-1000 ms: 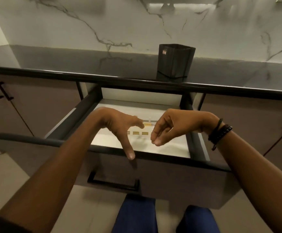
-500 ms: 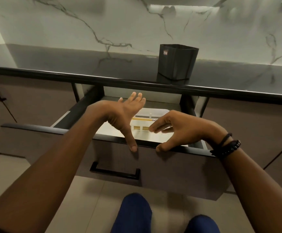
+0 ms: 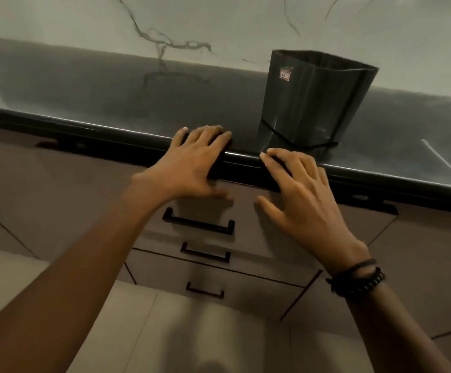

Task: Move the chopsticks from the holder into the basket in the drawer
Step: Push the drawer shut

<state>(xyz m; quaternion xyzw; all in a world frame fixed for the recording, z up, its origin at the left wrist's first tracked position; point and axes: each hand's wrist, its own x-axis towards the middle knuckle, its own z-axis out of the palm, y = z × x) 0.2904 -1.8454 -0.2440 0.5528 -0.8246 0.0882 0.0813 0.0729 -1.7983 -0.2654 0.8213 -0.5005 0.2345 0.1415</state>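
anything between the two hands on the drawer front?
Nothing. In the head view, only bare drawer front and the counter edge lie between left hand and right hand.

The holder (image 3: pixel 313 100) in front of me is glossy black, with a small red-and-white sticker (image 3: pixel 285 74) near its rim. My worktop (image 3: pixel 98 98) is dark grey to black, mirroring the wall's veins. The wall (image 3: pixel 219 22) is pale marble with thin dark grey veining. The drawer fronts (image 3: pixel 219 281) are a muted taupe brown with black bar handles (image 3: pixel 198 222). The floor (image 3: pixel 9 270) is pale beige. On my right wrist sit black bands (image 3: pixel 356 278), one beaded.
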